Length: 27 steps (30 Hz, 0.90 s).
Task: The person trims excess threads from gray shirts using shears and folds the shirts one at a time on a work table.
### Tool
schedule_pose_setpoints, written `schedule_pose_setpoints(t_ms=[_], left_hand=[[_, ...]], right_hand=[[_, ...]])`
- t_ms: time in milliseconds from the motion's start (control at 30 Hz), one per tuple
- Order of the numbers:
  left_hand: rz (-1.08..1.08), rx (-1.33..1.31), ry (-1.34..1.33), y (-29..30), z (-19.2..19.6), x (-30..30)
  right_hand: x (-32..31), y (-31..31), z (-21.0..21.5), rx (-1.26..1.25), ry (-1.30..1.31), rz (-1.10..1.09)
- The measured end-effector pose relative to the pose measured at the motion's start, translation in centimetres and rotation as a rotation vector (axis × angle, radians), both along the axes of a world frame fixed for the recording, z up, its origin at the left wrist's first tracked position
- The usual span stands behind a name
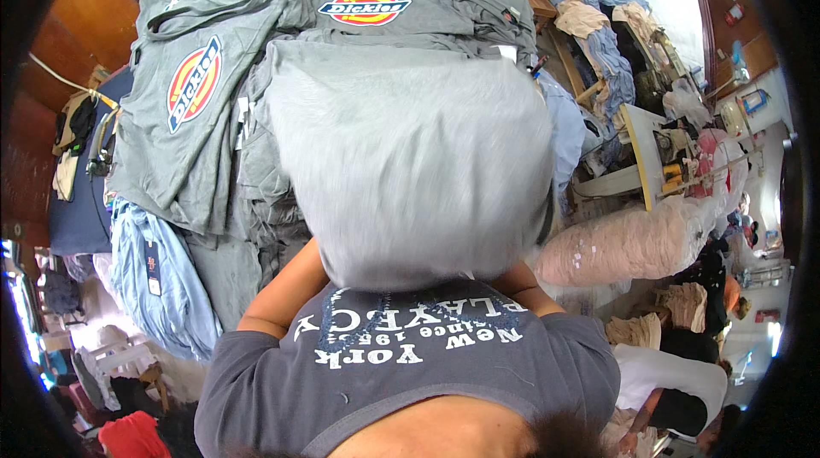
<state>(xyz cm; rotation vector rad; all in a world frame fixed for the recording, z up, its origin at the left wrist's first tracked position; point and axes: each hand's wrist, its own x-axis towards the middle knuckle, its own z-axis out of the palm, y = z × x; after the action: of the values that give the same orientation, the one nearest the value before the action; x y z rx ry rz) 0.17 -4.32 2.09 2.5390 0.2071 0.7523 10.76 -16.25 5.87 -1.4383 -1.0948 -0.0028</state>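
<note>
A grey T-shirt (410, 159) fills the middle, raised in front of my chest and smeared by motion. Both my left forearm (286, 287) and my right forearm (528, 287) run in under its lower edge. The cloth hides both hands, so neither the fingers nor their grip can be made out. Just beyond the raised shirt lie more grey T-shirts, one with a red, yellow and white oval print (365, 8). A stack at the left has a shirt with a similar print (195, 85) on top.
Light blue garments (158, 278) with a dark hang tag drape at the left. To the right lie a plastic-wrapped tan bundle (619, 244), a wooden-edged panel (639, 155) and heaped blue and tan clothes (606, 56). Another person in white (675, 381) is at the lower right.
</note>
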Motion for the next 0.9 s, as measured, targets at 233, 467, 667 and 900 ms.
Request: schedule_pose_setpoints(t_ms=[233,467,667,900], left_hand=[[0.268,-0.738,-0.351,7.2,2.0,-3.3],[0.104,-0.731,-0.140,5.3,2.1,-3.8],[0.109,-0.712,-0.341,7.4,5.6,-6.4],[-0.040,-0.665,-0.058,7.2,5.7,-5.5]], right_hand=[[2.7,2.9,-0.9,-0.072,0.045,-0.052],[1.6,2.4,-0.4,-0.129,0.033,0.154],[9.2,-0.6,4.0,0.174,0.219,-0.158],[1.6,-0.5,3.5,-0.411,-0.210,0.492]])
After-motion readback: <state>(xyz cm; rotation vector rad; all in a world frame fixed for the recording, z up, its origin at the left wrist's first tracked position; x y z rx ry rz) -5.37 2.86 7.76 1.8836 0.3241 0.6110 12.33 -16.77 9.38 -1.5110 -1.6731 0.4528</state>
